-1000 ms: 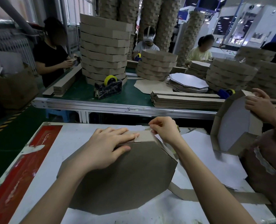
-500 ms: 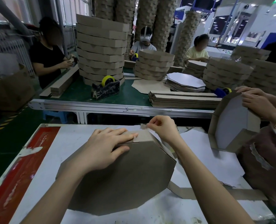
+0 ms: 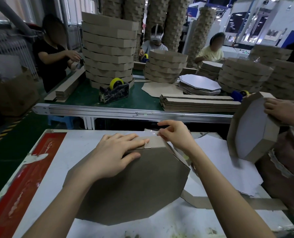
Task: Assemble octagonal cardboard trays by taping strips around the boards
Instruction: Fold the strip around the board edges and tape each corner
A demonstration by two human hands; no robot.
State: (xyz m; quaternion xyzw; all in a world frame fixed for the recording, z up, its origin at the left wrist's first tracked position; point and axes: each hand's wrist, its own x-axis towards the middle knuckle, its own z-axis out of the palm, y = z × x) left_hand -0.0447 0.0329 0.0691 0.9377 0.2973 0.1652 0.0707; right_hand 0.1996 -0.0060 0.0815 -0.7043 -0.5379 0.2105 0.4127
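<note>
A brown octagonal cardboard board (image 3: 130, 191) stands tilted on the white table (image 3: 77, 143) in front of me. A cardboard strip (image 3: 157, 143) is folded over its top edge and trails off to the lower right (image 3: 228, 203). My left hand (image 3: 115, 157) lies flat across the top edge, fingers straight, pressing the strip down. My right hand (image 3: 174, 134) pinches a piece of clear tape (image 3: 151, 133) just above the strip's top corner.
Another person's hand (image 3: 280, 110) holds a finished octagonal tray (image 3: 251, 127) on edge at the right. Across a metal rail, a green bench (image 3: 84, 98) carries a tape dispenser (image 3: 114, 91), tray stacks (image 3: 108, 48), flat strips (image 3: 197, 103) and white boards (image 3: 199, 83). Several people work behind.
My right hand has risen slightly and pulled a piece of clear tape up over the strip's corner. My left hand has stayed pressed on the top edge.
</note>
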